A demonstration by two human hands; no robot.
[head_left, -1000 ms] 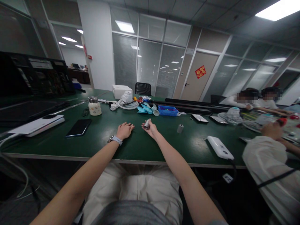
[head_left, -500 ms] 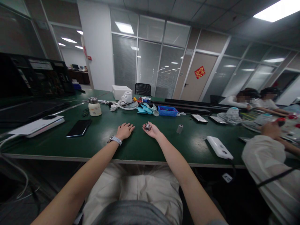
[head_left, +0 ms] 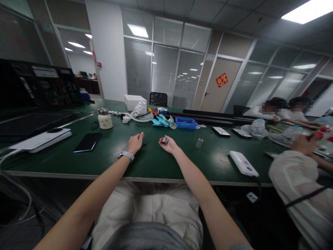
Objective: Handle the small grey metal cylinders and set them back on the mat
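Note:
My right hand [head_left: 168,144] lies palm up on the green table [head_left: 156,159], fingers curled round a small silver metal cylinder [head_left: 164,140]. My left hand [head_left: 135,142], a watch on its wrist, is lifted off the table with its fingers pinched on a tiny pale piece [head_left: 142,133] at the fingertips. A small dark bit [head_left: 145,142] lies on the table between the hands. A second grey cylinder [head_left: 199,143] stands on the table to the right of my right hand.
A black phone [head_left: 87,142], a white box [head_left: 41,139] and a cream jar [head_left: 104,119] are on the left. Fan parts [head_left: 142,116], blue blades [head_left: 162,121] and a blue tray [head_left: 186,123] sit at the back. A white power strip [head_left: 244,164] lies right; other people sit at far right.
My left hand was flat on the table; it has risen and pinched a tiny piece. My right hand has lowered a little with the cylinder still in it.

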